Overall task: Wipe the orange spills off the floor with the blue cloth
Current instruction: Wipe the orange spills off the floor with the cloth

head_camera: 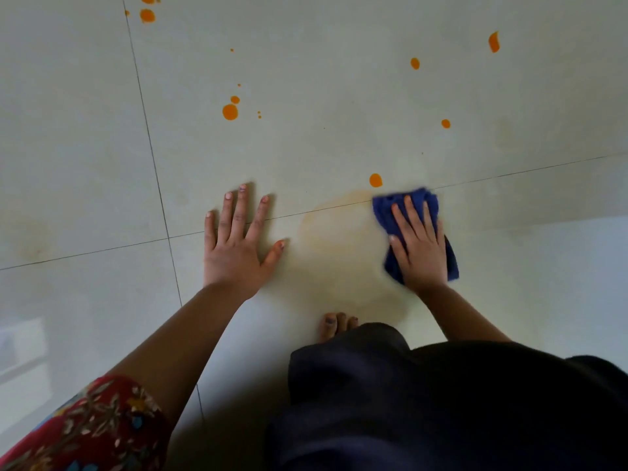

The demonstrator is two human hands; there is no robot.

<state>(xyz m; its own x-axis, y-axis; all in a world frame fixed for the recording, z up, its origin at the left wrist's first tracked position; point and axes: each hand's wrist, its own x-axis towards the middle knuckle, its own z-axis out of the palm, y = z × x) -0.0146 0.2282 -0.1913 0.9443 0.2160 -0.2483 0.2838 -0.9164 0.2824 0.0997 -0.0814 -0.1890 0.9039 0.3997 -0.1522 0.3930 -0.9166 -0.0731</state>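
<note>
On floor, right hand pressing blue cloth

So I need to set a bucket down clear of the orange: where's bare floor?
Bare: the tiles left of the left hand, past the grout line, and the floor right of the blue cloth. A faint smear lies between hand and cloth; orange spots scatter beyond.

I see a pale tiled floor crossed by thin dark joints. Orange drops lie scattered over the far tiles, one just beyond the blue cloth, which lies across a joint. Between the cloth and the left hand, pressed flat on the tiles, spreads a faint yellowish smear. Bare toes rest nearer.
</note>
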